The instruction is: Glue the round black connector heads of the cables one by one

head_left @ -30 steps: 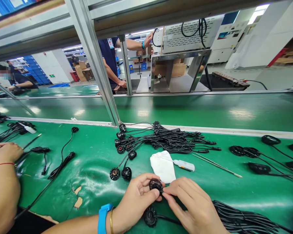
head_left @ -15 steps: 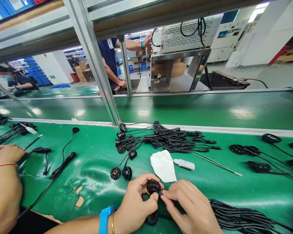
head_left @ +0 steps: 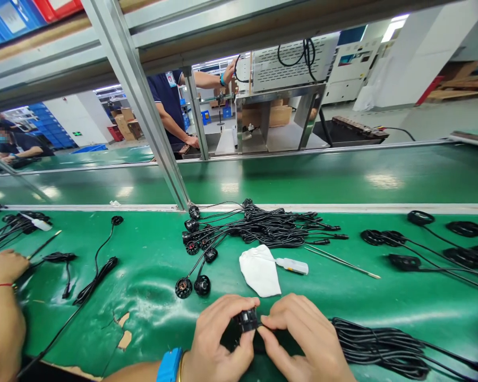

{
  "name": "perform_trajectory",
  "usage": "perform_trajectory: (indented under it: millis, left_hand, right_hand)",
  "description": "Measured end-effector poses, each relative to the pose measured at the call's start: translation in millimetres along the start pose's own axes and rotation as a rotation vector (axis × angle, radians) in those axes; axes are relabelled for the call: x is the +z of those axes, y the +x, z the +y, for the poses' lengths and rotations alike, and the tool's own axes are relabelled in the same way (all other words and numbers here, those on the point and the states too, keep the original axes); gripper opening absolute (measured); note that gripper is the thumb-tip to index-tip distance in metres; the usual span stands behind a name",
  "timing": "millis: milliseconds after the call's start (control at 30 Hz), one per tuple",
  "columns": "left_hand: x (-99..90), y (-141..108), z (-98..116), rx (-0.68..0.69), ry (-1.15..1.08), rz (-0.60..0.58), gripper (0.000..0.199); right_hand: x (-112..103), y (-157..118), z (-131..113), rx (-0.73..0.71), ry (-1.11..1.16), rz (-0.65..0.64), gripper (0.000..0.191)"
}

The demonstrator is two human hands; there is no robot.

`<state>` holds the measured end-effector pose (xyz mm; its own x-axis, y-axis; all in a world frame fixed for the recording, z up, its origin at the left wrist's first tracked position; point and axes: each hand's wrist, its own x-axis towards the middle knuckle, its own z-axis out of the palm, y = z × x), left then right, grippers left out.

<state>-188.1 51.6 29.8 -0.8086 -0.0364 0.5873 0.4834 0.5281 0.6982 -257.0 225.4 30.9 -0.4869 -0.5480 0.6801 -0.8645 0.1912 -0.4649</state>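
My left hand [head_left: 217,337] is closed around a small, round, glossy black housing [head_left: 247,320], thumb below and fingers above. It looks like the round heads fixed to the cables on the bench. At its right edge my right hand [head_left: 302,337] pinches with thumb and forefinger; something thin and dark runs between these fingertips and the housing, too small to name. Just beyond the hands lie a white cloth [head_left: 259,270] and a small white bottle with a thin nozzle [head_left: 295,266]. Metal tweezers [head_left: 342,261] rest to their right.
Behind the cloth is a pile of black cables [head_left: 271,225] with round heads. A coiled cable bundle [head_left: 378,345] lies by my right hand, more headed cables [head_left: 404,262] farther right. At left, another person's arm [head_left: 2,297] reaches in. A metal post [head_left: 143,116] rises behind the bench.
The housing has been turned in my left fingers and now shows its side. Both hands stay close together around it. The view has shifted slightly to the right.
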Motion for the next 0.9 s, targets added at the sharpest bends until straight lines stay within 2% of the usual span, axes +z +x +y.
perform_trajectory:
  millis: [100, 167, 233, 300, 367, 433, 533, 600, 667, 733, 767, 833, 900]
  left_hand:
    - [-0.6, -6, -7, 0.026, 0.003, -0.033, 0.049]
    - [3.4, -11, -11, -0.03, -0.063, -0.045, 0.049]
    - [10.0, -15, -11, -0.241, -0.238, 0.017, 0.04]
    - [16.1, -14, -8, -0.538, -0.454, 0.111, 0.034]
    - [18.7, -8, -5, -0.754, -0.601, 0.161, 0.044]
    - [17.5, -2, -8, -0.851, -0.639, 0.123, 0.054]
    - [12.6, 3, -19, -0.894, -0.598, -0.022, 0.056]
    - [10.0, 3, -25, -0.878, -0.581, -0.131, 0.053]
    - [8.8, 2, -26, -0.852, -0.553, -0.207, 0.045]
    - [8.9, 2, -21, -0.848, -0.492, -0.257, 0.036]
    - [9.3, 3, -19, -0.851, -0.456, -0.269, 0.034]
    - [10.3, 5, -14, -0.855, -0.401, -0.271, 0.032]
    - [11.1, 7, -11, -0.86, -0.382, -0.26, 0.032]
  right_hand:
    - [1, -1, -1, 0.05, 0.02, 0.02, 0.016]
    - [4, -3, -3, 0.089, 0.034, 0.028, 0.014]
    - [6, -3, -4, 0.155, 0.067, 0.008, 0.011]
    - [6, 1, -3, 0.239, 0.151, -0.048, 0.008]
    - [-1, 7, 2, 0.294, 0.224, -0.119, 0.005]
    - [-17, 15, 15, 0.336, 0.054, -0.19, 0.011]
    - [-56, 21, 50, 0.494, -0.533, -0.231, 0.021]
    - [-81, 20, 78, 0.605, -0.707, -0.251, 0.022]
    - [-97, 15, 100, 0.689, -0.805, -0.352, 0.018]
    - [-103, 10, 111, 0.743, -0.855, -0.484, 0.01]
    - [-103, 9, 112, 0.761, -0.873, -0.545, 0.012]
    - [-100, 8, 108, 0.78, -0.901, -0.647, 0.022]
    - [-98, 10, 100, 0.803, -0.926, -0.72, 0.021]
